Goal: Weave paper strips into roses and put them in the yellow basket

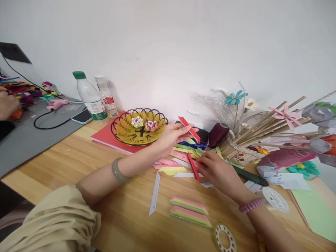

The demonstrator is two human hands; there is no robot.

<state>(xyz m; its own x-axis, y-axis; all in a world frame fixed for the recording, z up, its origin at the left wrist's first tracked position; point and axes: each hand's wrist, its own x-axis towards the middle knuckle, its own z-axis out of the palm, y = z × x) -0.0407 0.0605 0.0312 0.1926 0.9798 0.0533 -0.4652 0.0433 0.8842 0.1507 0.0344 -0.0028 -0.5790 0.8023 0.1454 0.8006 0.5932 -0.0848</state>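
Above the middle of the table, my left hand (176,135) pinches a red folded paper strip (187,125) with slanted ends. Lower and to the right, my right hand (214,171) has its thumb and fingers closed at the edge of a second red folded strip (193,165). Around it lies a loose heap of folded paper strips in pink, yellow (173,170), green and white. One white strip (154,194) lies apart to the left. Nearer me are two layered pink, yellow and green strip stacks (190,215).
A yellow woven basket (123,134) with two paper flowers stands on red paper (101,134). Bottles (91,98), a phone (82,115) and a glue gun (57,104) are left. Craft flowers (235,98) and sticks crowd the right. A tape roll (224,239) lies in front. Another person's hand (7,103) shows far left.
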